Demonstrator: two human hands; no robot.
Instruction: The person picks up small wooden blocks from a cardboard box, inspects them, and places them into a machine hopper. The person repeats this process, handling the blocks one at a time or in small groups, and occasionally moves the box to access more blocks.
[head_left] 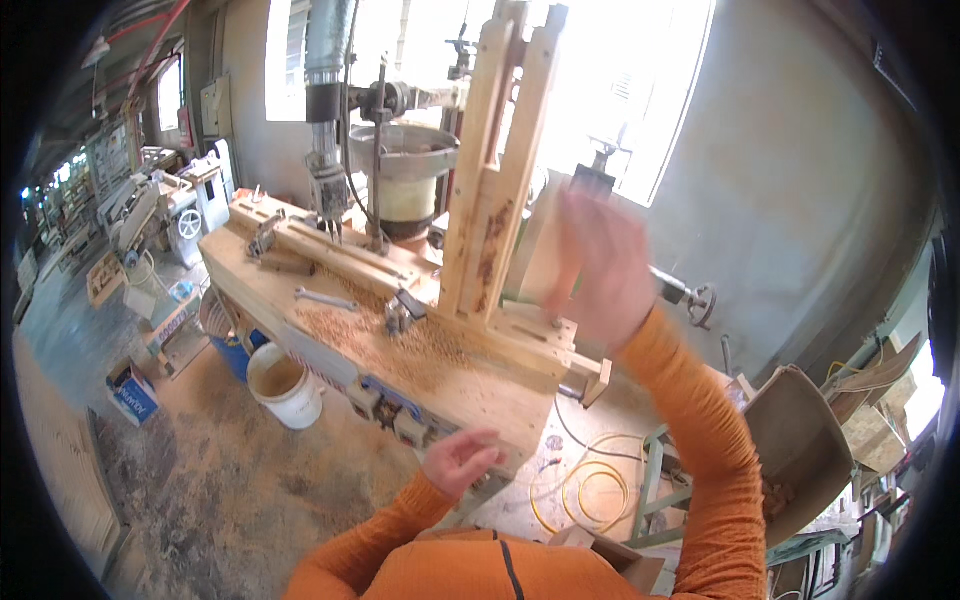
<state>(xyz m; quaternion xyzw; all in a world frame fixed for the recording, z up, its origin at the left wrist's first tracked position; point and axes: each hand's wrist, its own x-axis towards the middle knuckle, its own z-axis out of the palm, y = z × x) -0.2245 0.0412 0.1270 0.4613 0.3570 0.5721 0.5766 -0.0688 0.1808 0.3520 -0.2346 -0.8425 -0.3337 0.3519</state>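
My right hand (pixel 605 262) is raised at the right of an upright wooden frame (pixel 490 190). It is smeared by motion, so I cannot make out its fingers or anything in them. A dark block (pixel 592 180) shows just above it; whether they touch is unclear. My left hand (pixel 462 462) hovers low by the front edge of the wooden worktable (pixel 500 400), fingers apart and holding nothing. On the table lie a wrench (pixel 325 298), a metal clamp (pixel 405 312) and scattered wood chips (pixel 365 335). A drilling head (pixel 328 185) with thin bits points down over a slotted wooden rail (pixel 330 250).
A white bucket (pixel 285 388) and a blue box (pixel 133 393) stand on the dusty floor at left. A yellow hose (pixel 590 500) lies coiled beneath the table's right end. At right are a brown bin (pixel 800 450) and a handwheel (pixel 703 305).
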